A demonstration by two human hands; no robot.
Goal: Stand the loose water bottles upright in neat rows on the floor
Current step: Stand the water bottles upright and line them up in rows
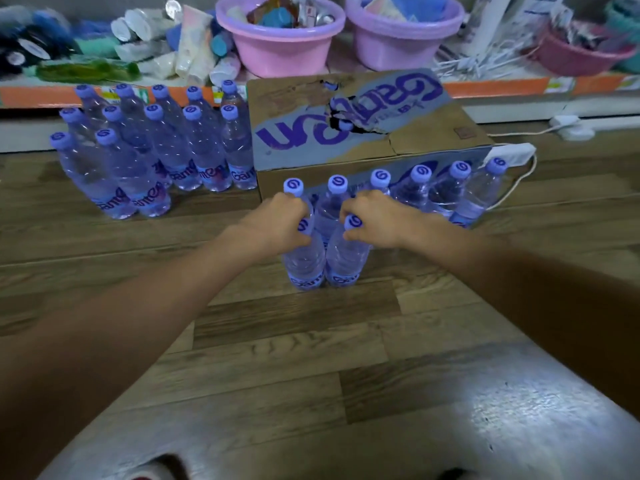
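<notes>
Two clear water bottles with purple caps stand side by side on the wooden floor (277, 341) in front of me. My left hand (277, 225) grips the neck of the left bottle (304, 261). My right hand (375, 220) grips the neck of the right bottle (346, 259). Right behind them a row of several upright bottles (419, 192) lines the front of a cardboard box (346, 133). A larger block of upright bottles (156, 150) in rows stands to the left of the box.
Behind the box a low shelf (485, 88) holds two pink basins (280, 36), packets and toiletries. A white power strip (512, 150) and cable lie right of the box. Bare floor lies in front of the two bottles, with a glare patch at lower right.
</notes>
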